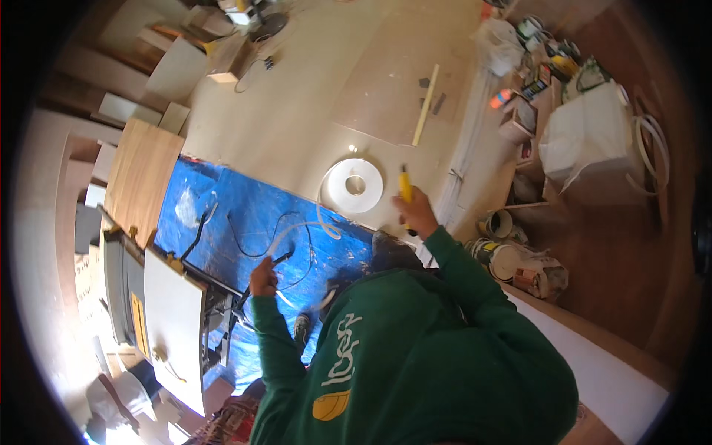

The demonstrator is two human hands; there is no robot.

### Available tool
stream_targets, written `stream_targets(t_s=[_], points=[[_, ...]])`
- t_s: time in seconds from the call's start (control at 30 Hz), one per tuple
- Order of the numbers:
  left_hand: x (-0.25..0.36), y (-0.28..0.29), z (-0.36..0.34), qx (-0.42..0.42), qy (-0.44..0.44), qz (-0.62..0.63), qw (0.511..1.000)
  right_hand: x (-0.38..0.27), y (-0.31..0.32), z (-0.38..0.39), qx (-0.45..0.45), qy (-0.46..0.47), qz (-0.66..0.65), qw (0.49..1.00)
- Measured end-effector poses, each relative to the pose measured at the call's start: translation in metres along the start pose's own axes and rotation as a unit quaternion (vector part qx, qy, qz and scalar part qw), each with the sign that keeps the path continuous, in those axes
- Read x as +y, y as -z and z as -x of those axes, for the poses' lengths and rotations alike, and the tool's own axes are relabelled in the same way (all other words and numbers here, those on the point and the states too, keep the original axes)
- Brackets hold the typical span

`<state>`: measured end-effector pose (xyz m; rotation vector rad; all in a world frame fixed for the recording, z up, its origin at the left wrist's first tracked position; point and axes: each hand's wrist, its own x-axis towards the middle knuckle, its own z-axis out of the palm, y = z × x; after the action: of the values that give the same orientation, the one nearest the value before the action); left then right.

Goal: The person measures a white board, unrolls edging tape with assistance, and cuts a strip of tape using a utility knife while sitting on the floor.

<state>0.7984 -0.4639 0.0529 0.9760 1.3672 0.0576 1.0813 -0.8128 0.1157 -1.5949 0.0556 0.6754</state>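
Note:
A yellow utility knife [405, 183] is gripped in my right hand [420, 213], pointing away from me over the tan floor. To its left, a large roll of white edge banding [354, 185] lies flat at the border of the blue tarp [245, 200]. Its loose strip [326, 228] curls across the tarp towards my left hand. My left hand [263, 277] is closed over the tarp, and a slim dark object [283, 258] sticks out of it. The fingers hide most of that object, and I cannot tell whether the strip is held too.
A table saw [174, 326] stands close on my left. Boards [141, 159] lean beyond it. A yellow strip [426, 105] lies ahead on the floor. Cans [504, 259] and a plastic-covered box [593, 133] crowd the right. Another person [122, 400] is at lower left.

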Motion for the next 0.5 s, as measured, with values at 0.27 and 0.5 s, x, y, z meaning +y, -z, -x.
stream_targets(t_s=[0.27, 0.5], points=[[0.150, 0.006, -0.134, 0.033, 0.074, 0.174, 0.981, 0.056, 0.160, -0.036, 0.228, -0.180, -0.240, 0.926], [0.305, -0.149, -0.289, -0.012, 0.029, 0.279, 0.960, 0.077, 0.263, -0.085, 0.347, -0.291, -0.340, 0.824]])
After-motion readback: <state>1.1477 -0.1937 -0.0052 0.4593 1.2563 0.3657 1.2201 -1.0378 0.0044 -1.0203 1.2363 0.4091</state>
